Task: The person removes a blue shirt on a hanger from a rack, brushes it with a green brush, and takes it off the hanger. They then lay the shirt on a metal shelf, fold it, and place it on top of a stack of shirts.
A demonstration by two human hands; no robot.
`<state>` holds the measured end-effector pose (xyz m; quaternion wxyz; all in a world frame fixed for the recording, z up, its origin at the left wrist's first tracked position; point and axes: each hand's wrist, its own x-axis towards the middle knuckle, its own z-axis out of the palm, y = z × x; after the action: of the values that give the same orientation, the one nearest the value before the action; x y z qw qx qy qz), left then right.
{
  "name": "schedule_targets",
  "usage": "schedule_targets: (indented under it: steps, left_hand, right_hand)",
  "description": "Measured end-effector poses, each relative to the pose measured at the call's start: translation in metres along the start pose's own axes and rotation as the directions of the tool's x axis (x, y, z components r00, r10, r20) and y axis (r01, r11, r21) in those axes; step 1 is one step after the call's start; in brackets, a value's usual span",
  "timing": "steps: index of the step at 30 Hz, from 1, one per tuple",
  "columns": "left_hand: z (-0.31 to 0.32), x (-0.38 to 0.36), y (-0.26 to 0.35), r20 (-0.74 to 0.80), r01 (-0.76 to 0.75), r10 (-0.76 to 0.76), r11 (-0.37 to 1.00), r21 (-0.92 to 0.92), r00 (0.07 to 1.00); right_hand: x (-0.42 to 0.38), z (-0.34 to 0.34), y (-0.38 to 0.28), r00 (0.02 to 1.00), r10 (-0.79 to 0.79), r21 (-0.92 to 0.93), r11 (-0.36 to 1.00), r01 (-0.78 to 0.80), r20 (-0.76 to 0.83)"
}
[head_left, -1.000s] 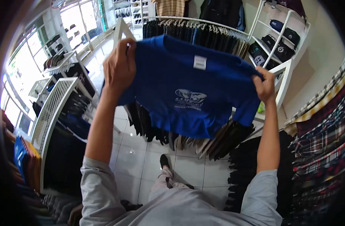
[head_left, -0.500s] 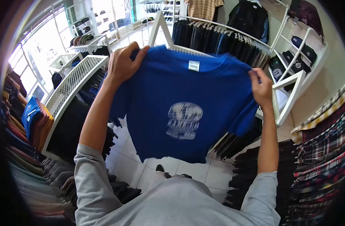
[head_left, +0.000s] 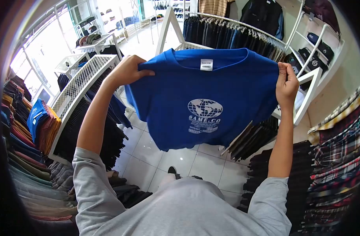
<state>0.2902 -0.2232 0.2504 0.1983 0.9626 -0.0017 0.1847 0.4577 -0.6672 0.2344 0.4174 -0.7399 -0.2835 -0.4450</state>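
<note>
A blue T-shirt (head_left: 168,106) hangs spread out in front of me, its neckline at the top with a small white label inside. A white globe print with lettering shows on its body. My left hand (head_left: 129,70) pinches the shirt at its left shoulder, thumb on the near side. At the right shoulder my right hand (head_left: 287,82) grips the cloth between thumb and fingers. The shirt's lower edge hangs free above the floor, slightly wavy.
A white mesh-topped rack (head_left: 83,78) with dark clothes stands at left, beside folded shirts (head_left: 38,118). Trousers (head_left: 227,37) hang on a rail behind the shirt. Plaid shirts (head_left: 337,165) line the right side. Caps (head_left: 315,59) sit on a shelf at the upper right. White tiles (head_left: 176,159) cover the floor.
The shirt has been pulled wider and flatter and its lower edge has risen. Its print, blurred before, is now readable. My right hand has moved outward to the right.
</note>
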Motion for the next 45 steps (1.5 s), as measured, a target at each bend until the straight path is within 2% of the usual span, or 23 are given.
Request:
schedule_targets:
  steps: [2, 6, 11, 13, 14, 15, 17, 18, 20, 21, 23, 25, 27, 31, 33, 36, 38, 39, 40, 42, 43, 44, 45]
  left_hand:
    - [0.016, 0.01, -0.022, 0.079, -0.142, 0.124, 0.95, 0.279, 0.989]
    - [0.058, 0.033, -0.045, 0.063, -0.152, 0.139, 0.923, 0.353, 0.988]
    - [0.105, 0.06, -0.025, -0.113, -0.027, 0.083, 0.904, 0.426, 0.99]
    - [0.109, 0.071, 0.001, -0.155, 0.194, -0.148, 0.916, 0.351, 0.977]
    - [0.114, 0.08, 0.003, -0.158, 0.202, -0.155, 0.918, 0.342, 0.975]
    - [0.119, 0.09, 0.002, -0.118, 0.192, -0.186, 0.98, 0.043, 0.975]
    - [0.133, 0.1, 0.002, -0.029, 0.105, -0.142, 0.84, -0.533, 0.989]
    - [0.134, 0.1, 0.012, -0.04, 0.1, -0.145, 0.835, -0.54, 0.989]
    - [0.132, 0.09, 0.049, 0.029, -0.007, 0.06, 0.538, -0.843, 0.998]
    - [0.132, 0.085, 0.064, 0.041, -0.032, 0.15, 0.452, -0.892, 0.988]
    - [0.117, 0.069, 0.1, 0.107, -0.014, 0.258, 0.427, -0.904, 0.96]
    - [0.109, 0.062, 0.123, 0.107, -0.055, 0.339, 0.435, -0.899, 0.935]
    - [0.105, 0.057, 0.139, 0.061, -0.08, 0.476, 0.269, -0.96, 0.877]
    - [0.091, 0.048, 0.159, -0.011, -0.102, 0.495, 0.157, -0.982, 0.869]
    - [0.081, 0.045, 0.154, 0.034, -0.049, 0.463, 0.166, -0.985, 0.886]
    - [0.077, 0.04, 0.141, 0.006, -0.041, 0.401, 0.108, -0.993, 0.916]
    - [0.073, 0.033, 0.13, -0.012, -0.037, 0.259, 0.09, -0.995, 0.966]
    - [0.074, 0.029, 0.122, -0.014, -0.057, 0.169, 0.249, -0.967, 0.986]
    - [0.081, 0.028, 0.119, 0.007, -0.043, 0.187, 0.258, -0.965, 0.982]
    - [0.103, 0.028, 0.112, -0.18, -0.087, -0.093, 0.606, -0.791, 0.979]
    - [0.121, 0.03, 0.115, -0.183, -0.079, -0.186, 0.463, -0.883, 0.965]
    - [0.133, 0.027, 0.118, -0.029, 0.033, -0.147, 0.403, -0.915, 0.989]
    - [0.158, 0.029, 0.112, 0.018, 0.091, -0.148, 0.505, -0.858, 0.989]
  right_hand:
    - [-0.011, -0.013, -0.004, 0.998, 0.042, -0.061, 0.997, -0.039, 0.049]
    - [-0.039, -0.038, -0.009, 0.998, 0.009, -0.057, 0.998, -0.005, 0.061]
    - [-0.084, -0.073, -0.012, 0.977, 0.183, 0.025, 0.982, -0.186, 0.106]
    - [-0.109, -0.083, -0.022, 0.949, 0.262, 0.077, 0.957, -0.279, 0.178]
    - [-0.122, -0.091, -0.027, 0.884, 0.362, 0.083, 0.912, -0.401, 0.294]
    - [-0.131, -0.093, -0.036, 0.862, 0.319, 0.158, 0.9, -0.405, 0.393]
    - [-0.155, -0.104, -0.035, 0.626, 0.33, 0.224, 0.734, -0.641, 0.707]
    - [-0.164, -0.102, -0.038, 0.483, 0.298, 0.171, 0.682, -0.712, 0.823]
    - [-0.171, -0.093, -0.044, 0.219, 0.193, 0.049, 0.634, -0.772, 0.957]
    - [-0.173, -0.085, -0.041, 0.213, 0.193, 0.063, 0.582, -0.811, 0.958]
    - [-0.18, -0.062, -0.033, 0.219, 0.199, 0.085, 0.522, -0.848, 0.955]
    - [-0.178, -0.026, -0.019, 0.607, 0.376, 0.414, 0.479, -0.774, 0.7]
    - [-0.163, 0.006, -0.005, 0.748, 0.436, 0.416, 0.636, -0.65, 0.501]
    - [-0.139, 0.049, -0.009, 0.781, 0.49, 0.645, 0.462, -0.609, 0.388]
    - [-0.146, 0.063, 0.012, 0.722, 0.432, 0.79, 0.033, -0.612, 0.541]
    - [-0.132, 0.07, 0.015, 0.704, 0.589, 0.823, 0.112, -0.558, 0.397]
    - [-0.111, 0.065, 0.009, 0.723, 0.574, 0.843, 0.101, -0.529, 0.385]
    - [-0.1, 0.063, 0.003, 0.759, 0.538, 0.829, 0.183, -0.529, 0.365]
    - [-0.089, 0.06, -0.003, 0.792, 0.504, 0.81, 0.266, -0.523, 0.346]
    - [-0.074, 0.061, -0.005, 0.806, 0.502, 0.827, 0.272, -0.492, 0.314]
    - [-0.073, 0.064, 0.003, 0.821, 0.431, 0.817, 0.265, -0.512, 0.374]
    - [-0.074, 0.063, 0.01, 0.831, 0.355, 0.807, 0.265, -0.528, 0.428]
    - [-0.071, 0.056, -0.004, 0.832, 0.357, 0.817, 0.246, -0.522, 0.424]
